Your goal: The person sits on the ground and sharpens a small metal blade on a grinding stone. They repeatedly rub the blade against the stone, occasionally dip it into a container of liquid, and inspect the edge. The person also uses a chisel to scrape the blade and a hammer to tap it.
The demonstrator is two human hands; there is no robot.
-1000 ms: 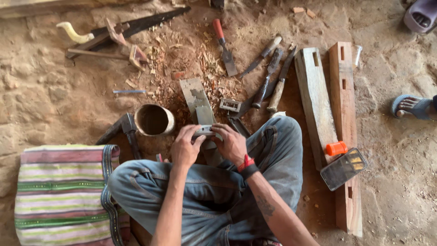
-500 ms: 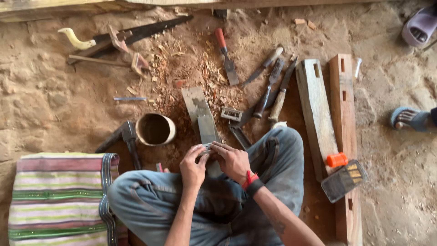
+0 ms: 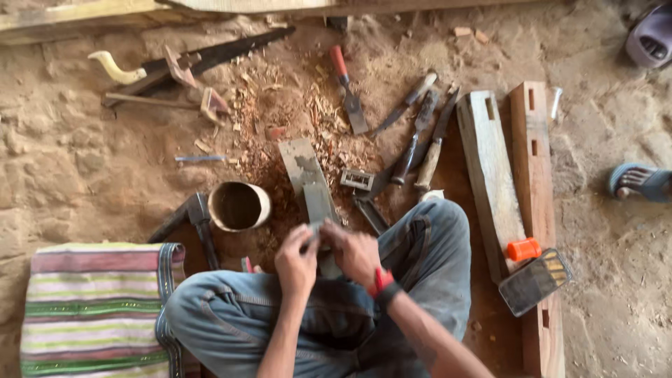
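Hands meet over the person's lap: the left hand [image 3: 297,260] and right hand [image 3: 355,250] both curl their fingers around the near end of a flat grey sharpening stone [image 3: 308,183], which slopes away across wood shavings [image 3: 294,105], just beside a small round cup [image 3: 239,206] on the dirt.

— What do I have on the dirt floor [image 3: 70,161] besides the work?

— I see a handsaw [image 3: 203,56] top left, and a red-handled chisel [image 3: 348,91] among the wood shavings [image 3: 280,105]. Three more chisels [image 3: 420,136] lie just right of it.

— And nearer the knees?

— I make out a round wooden cup [image 3: 239,206], a striped cloth [image 3: 91,308] bottom left, two mortised wooden planks [image 3: 511,161] on the right, and an orange cap [image 3: 523,248] on them.
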